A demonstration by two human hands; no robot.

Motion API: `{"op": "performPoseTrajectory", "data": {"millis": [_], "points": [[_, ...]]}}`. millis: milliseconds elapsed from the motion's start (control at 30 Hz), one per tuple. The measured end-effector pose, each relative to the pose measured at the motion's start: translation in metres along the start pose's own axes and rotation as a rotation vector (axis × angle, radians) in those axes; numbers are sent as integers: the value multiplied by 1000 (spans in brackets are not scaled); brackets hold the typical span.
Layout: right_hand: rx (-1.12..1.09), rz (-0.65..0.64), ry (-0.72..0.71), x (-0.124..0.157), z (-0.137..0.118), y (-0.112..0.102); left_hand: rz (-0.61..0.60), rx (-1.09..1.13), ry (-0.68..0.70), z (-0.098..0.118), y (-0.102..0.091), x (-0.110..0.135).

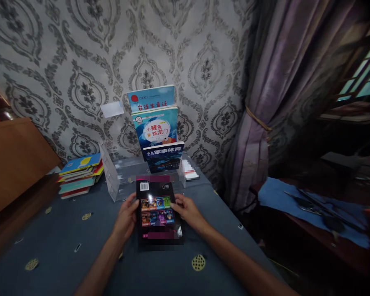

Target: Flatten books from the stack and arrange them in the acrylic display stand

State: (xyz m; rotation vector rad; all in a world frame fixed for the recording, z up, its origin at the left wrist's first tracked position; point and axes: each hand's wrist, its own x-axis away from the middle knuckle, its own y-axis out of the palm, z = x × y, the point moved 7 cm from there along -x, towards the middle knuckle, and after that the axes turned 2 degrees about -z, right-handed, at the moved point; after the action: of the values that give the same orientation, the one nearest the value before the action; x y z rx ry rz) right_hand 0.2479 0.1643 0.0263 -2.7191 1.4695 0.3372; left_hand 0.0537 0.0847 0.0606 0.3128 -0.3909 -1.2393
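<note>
A black book with a barcode and rows of small colourful pictures on its cover is held between my two hands. My left hand grips its left edge, thumb on the cover. On the opposite edge, my right hand pinches the book the same way. Just beyond it stands a clear acrylic book rack. Several books stand upright in the rack: a dark blue book in front, a blue book with a white title patch behind it, and a light blue book at the back.
A stack of books lies left of the rack, near a brown box. The patterned cloth covers the table, whose right edge runs diagonally. Patterned wallpaper rises behind; a tied curtain hangs right. Dark tools lie on a blue cloth.
</note>
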Motion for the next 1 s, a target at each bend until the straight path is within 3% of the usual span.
{"op": "performPoseTrajectory", "data": {"millis": [333, 667, 1000], "points": [[83, 88, -133, -11, -44, -22, -96, -50, 122, 26, 41, -21], [155, 89, -237, -37, -78, -38, -135, -78, 204, 50, 65, -44], [429, 127, -373, -80, -118, -61, -152, -203, 352, 82, 84, -78]]}}
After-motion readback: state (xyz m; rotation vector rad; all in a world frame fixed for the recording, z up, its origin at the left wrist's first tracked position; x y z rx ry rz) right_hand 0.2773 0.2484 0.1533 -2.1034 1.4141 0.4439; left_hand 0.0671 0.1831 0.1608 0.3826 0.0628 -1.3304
